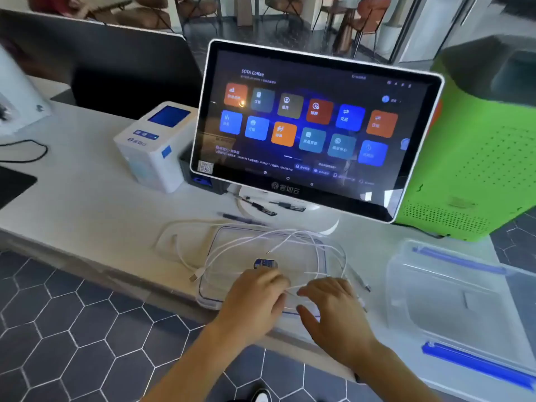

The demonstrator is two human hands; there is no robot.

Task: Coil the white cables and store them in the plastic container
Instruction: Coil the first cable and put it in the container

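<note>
Here the tangled white cables [275, 248] lie in loose loops over a flat clear plastic lid with a blue seal line [320, 258] on the pale table [87, 198], one metal plug trailing off the lid's left edge. The clear plastic container with blue clip handles [452, 303] stands open well to the right, nothing in it that I can make out.

Both hands sit low on the near end of the tangle. The left hand [258, 297] has its fingers curled down over the strands, and the right hand [333, 306] bends its fingertips onto them just beside it; whether either grip has truly closed on a cable, I cannot tell.

These leads look thin, light and limp, so they will sag and snag on one another rather than keep a shape. I would judge it best to find a plug end, pinch just behind it, and draw one cable free before winding.
</note>
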